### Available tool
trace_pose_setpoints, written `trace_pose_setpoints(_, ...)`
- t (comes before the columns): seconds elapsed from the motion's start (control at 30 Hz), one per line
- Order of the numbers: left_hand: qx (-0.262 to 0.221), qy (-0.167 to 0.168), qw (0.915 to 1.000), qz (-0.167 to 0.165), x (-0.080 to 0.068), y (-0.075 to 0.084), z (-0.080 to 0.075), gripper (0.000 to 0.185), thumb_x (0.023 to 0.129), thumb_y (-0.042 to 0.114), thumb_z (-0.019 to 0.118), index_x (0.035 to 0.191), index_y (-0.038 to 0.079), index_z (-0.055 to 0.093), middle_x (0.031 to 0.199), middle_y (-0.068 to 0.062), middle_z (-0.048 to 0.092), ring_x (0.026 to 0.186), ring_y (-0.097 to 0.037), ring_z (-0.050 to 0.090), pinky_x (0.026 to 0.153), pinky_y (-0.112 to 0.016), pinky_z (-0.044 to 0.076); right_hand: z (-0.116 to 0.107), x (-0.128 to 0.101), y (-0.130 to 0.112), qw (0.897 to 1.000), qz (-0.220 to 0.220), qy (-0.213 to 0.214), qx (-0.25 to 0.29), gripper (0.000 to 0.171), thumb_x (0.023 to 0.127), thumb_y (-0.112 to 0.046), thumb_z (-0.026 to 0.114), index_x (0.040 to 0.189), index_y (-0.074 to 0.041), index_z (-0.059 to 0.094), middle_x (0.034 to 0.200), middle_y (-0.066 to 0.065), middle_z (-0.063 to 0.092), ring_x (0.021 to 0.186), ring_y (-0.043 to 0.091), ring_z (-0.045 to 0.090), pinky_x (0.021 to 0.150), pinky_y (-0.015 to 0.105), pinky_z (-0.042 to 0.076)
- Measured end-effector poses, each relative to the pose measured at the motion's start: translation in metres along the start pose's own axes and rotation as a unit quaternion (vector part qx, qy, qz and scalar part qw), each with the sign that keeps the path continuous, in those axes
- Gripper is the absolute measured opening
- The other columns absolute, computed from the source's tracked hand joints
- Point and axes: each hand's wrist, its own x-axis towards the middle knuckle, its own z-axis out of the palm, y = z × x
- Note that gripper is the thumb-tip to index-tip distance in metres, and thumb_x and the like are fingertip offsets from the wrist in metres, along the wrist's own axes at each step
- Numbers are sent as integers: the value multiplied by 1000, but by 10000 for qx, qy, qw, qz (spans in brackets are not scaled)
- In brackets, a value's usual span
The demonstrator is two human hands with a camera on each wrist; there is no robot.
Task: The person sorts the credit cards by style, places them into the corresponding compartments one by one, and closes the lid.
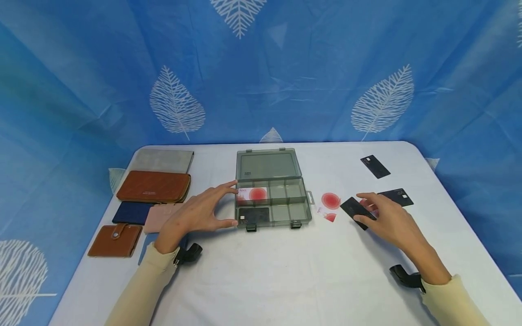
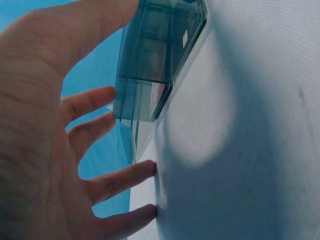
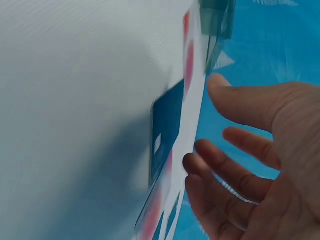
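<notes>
A translucent green compartment box point(image 1: 291, 212) lies with its lid point(image 1: 269, 164) opened back. A white card with a red circle point(image 1: 258, 194) sits in a rear compartment, a black VIP card point(image 1: 254, 214) in a front one. My left hand point(image 1: 198, 209) spans the box's left side, fingers spread, thumb at the front corner and index fingertip at the rear. My right hand point(image 1: 387, 220) hovers over a black card point(image 1: 353, 209), fingers loosely bent; the right wrist view shows space between the fingertips and this card point(image 3: 167, 127).
Red-and-white cards point(image 1: 331, 201) lie right of the box. Two more black cards, one farther back point(image 1: 375, 166) and one partly behind my right hand point(image 1: 399, 196), are there. Several wallets, including a brown zip wallet point(image 1: 152, 186) and a grey one point(image 1: 163, 160), cover the left side.
</notes>
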Motion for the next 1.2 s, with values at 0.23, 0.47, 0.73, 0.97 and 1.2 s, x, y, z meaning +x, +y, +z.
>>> trace_pose_setpoints(0.23,13,39,10000,38,0,2,-1,83,87,58,85,155,20,56,176,-2,32,152,-38,46,110,-67,48,2,-6,13,9974,531,-410,-267,78,84,-41,92,145,-2,61,116,26,72,105,45,68,80,67,55)
trace_pose_setpoints(0.47,5,33,10000,8,-1,0,1,83,88,59,84,156,21,55,177,-1,30,152,-38,46,110,-68,47,5,-10,15,9957,721,-470,-336,78,82,-38,94,141,2,63,115,29,68,100,45,67,81,66,55)
trace_pose_setpoints(0.73,9,26,10000,30,0,0,0,85,88,60,84,158,21,54,177,-1,30,152,-38,46,109,-67,48,6,-11,20,9958,775,-446,-194,74,83,-35,93,138,7,64,100,18,65,83,30,59,64,41,47)
trace_pose_setpoints(0.97,24,-1,10000,-4,2,-2,1,85,88,60,84,157,20,55,177,-1,30,154,-38,43,113,-68,44,7,-11,21,9958,800,-443,-35,77,83,-31,95,137,12,61,100,22,56,85,32,54,65,39,44)
trace_pose_setpoints(1.2,29,10,10000,-7,1,-2,1,85,88,62,83,158,22,54,177,-1,30,153,-38,44,111,-68,46,10,-15,21,9989,475,-11,52,62,88,-18,89,141,1,64,94,18,63,84,32,53,67,44,43)
